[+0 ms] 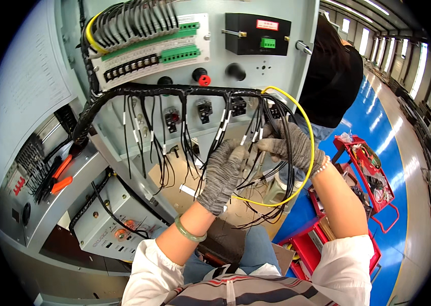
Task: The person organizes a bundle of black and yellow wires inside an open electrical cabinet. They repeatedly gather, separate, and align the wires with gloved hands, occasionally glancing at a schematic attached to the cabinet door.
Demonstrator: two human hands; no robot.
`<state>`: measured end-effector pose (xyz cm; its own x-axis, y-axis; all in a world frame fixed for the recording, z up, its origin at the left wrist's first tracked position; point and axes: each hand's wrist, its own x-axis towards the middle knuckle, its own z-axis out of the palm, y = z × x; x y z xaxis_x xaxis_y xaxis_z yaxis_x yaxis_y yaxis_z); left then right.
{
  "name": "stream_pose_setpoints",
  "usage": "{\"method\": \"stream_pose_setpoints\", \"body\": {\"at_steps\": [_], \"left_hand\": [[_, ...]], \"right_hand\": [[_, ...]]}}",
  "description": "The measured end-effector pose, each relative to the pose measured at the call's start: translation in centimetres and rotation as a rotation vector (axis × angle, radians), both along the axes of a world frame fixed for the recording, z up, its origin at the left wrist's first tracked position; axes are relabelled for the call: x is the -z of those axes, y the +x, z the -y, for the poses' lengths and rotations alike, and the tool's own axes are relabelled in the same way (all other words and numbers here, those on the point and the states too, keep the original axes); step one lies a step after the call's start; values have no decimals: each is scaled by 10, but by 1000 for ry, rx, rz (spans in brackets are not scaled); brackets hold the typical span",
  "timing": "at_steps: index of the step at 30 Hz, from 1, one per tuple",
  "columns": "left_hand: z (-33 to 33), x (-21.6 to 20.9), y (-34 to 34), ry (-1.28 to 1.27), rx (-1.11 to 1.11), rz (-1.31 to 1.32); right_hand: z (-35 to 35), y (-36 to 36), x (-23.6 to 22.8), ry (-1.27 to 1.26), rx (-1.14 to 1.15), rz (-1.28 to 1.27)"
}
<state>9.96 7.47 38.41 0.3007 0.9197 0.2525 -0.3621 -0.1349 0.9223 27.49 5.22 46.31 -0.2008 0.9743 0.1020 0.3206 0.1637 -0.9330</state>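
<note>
Both my hands wear grey knit gloves and meet among thin black wires (289, 158) that hang from a taped black wire harness (174, 91). My left hand (221, 173) is closed, thumb and fingers pinched on a black wire near a white marker sleeve (243, 139). Just right of it, my right hand (294, 145) is closed around wires of the same bunch; its fingertips are partly hidden. A yellow wire (311, 153) loops around the right hand and wrist. More black wires with white sleeves dangle left of my hands.
Behind the harness stands a grey metal panel (215, 51) with green terminal blocks (180, 53), a black box (258, 34) and a red push button (204, 79). Orange-handled pliers (61, 176) lie at left. A person in black (330, 76) stands behind the panel; a red tool cart (373, 178) is at right.
</note>
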Motion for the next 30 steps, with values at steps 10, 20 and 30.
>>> {"method": "stream_pose_setpoints", "body": {"at_steps": [10, 20, 30], "left_hand": [[-1, -3, 1, -80, -42, -79], [-3, 1, 1, -46, -31, -58], [-3, -1, 3, -26, -60, -57]], "right_hand": [[-1, 0, -2, 23, -24, -24], [1, -1, -4, 55, -43, -25], [1, -2, -5, 15, -28, 14]]}}
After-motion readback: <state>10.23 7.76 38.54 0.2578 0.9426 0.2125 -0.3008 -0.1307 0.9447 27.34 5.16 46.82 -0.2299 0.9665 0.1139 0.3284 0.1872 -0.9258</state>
